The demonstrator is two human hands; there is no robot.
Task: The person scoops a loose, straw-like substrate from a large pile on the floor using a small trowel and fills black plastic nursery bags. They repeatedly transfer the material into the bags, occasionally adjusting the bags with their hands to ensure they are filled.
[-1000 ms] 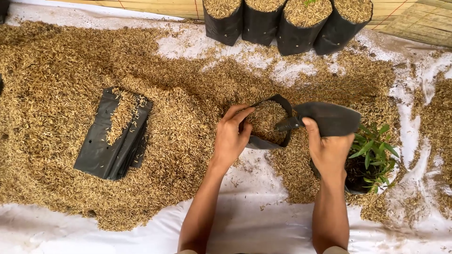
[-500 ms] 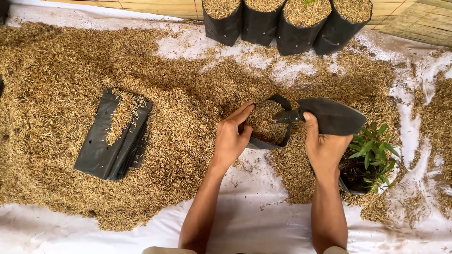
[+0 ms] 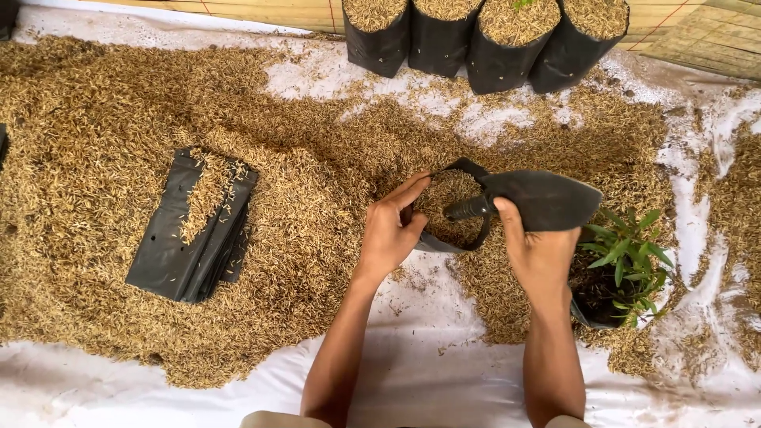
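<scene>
Surroundings: husk spread, spare bags, filled bags, seedling.

White sheet underlies all; loose pile of tan rice husks covers it from 9 to 12 o'clock. Flat stack of empty black bags lies on the husks at 9 o'clock, husk-dusted. Four filled black bags stand in a row at 12 o'clock. Green seedling in a black bag at 3 o'clock.

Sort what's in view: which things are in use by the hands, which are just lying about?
In use:
left hand holding open the black plastic grow bag
right hand gripping the black trowel
loose tan rice husks

Lying about:
flat stack of empty black bags
four filled black bags
green seedling in a black bag
white ground sheet
</scene>
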